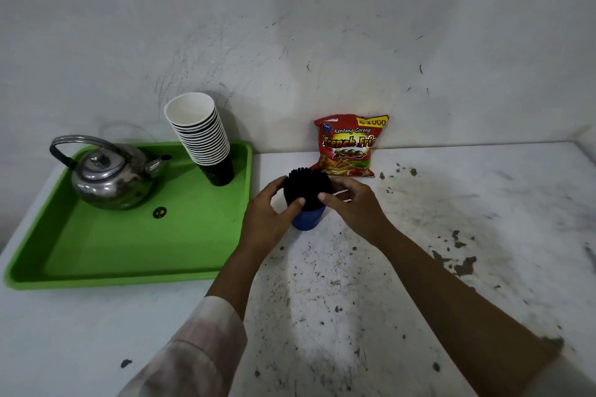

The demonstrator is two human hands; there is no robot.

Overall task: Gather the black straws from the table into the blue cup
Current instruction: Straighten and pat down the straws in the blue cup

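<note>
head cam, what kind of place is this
Probably a simple drinks or snack corner: a metal kettle and stacked paper cups on a green tray, with a snack bag against the wall.

The left hand (269,214) comes out of a loose long sleeve (193,351) of pale cloth, whitish with faint pink checks, its cuff pushed back to about mid-forearm and lying in soft folds. The right hand (350,206) has a bare forearm. A strip of pale sleeve may show at the bottom right corner. Both hands are bare.
</note>
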